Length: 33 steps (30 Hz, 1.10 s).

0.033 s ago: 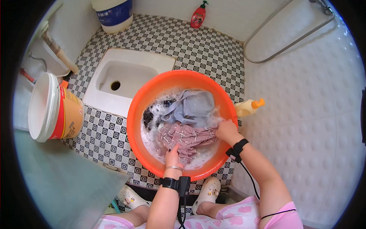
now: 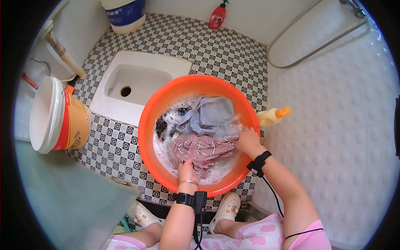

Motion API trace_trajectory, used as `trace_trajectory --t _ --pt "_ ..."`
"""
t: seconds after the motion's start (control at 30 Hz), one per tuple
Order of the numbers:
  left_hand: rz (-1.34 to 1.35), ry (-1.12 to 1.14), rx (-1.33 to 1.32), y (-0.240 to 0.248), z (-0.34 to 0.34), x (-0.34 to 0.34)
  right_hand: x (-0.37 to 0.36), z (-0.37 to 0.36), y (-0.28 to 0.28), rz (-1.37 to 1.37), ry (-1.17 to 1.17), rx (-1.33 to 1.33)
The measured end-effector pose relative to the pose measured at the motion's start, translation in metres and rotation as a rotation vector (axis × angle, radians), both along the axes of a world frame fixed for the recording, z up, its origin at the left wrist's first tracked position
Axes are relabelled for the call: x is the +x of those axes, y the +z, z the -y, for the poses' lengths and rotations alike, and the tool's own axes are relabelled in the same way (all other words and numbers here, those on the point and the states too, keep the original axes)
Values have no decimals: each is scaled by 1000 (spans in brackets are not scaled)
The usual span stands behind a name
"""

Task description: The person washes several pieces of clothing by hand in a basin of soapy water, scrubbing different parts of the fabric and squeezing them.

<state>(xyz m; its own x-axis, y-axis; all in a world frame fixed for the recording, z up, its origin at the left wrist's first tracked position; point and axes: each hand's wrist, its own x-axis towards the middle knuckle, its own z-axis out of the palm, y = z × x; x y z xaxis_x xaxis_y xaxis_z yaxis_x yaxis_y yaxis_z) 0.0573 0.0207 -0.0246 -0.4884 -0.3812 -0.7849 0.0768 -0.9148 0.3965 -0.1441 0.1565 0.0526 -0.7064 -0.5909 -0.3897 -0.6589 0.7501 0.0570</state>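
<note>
An orange basin (image 2: pixel 146 166) holds soapy water and wet laundry. Across its near half lies a pink garment with white check lines (image 2: pixel 204 146), partly in the suds. My right hand (image 2: pixel 248 141) is closed on the garment's right end, close to the basin's right wall. At its lower left edge, my left hand (image 2: pixel 186 170) grips the same cloth, thumb on top and the other fingers mostly hidden. Beyond it floats a grey-blue garment (image 2: pixel 212 113), with a dark, black cloth (image 2: pixel 161 127) to its left, half covered by foam.
A white squat toilet (image 2: pixel 166 62) is set in the patterned tile floor behind the basin. A yellow pump bottle (image 2: pixel 268 118) stands against the basin's right side. An orange-and-white bucket (image 2: pixel 77 121) stands left, a white-and-blue bucket (image 2: pixel 126 16) and red bottle (image 2: pixel 217 16) at the back.
My left hand has shifted very slightly leftward at the edge of the pink garment. My right hand keeps its hold on the other end.
</note>
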Motion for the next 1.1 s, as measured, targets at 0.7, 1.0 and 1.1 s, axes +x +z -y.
trace_trajectory --t 0.7,1.0,1.1 --pt "430 -790 -574 9 -34 -14 27 56 64 670 -105 -344" --pt "206 -533 -1057 93 -19 -45 7 39 194 831 -301 -994" --pt "-71 -284 -1230 134 -18 -61 15 27 192 779 -186 -846"
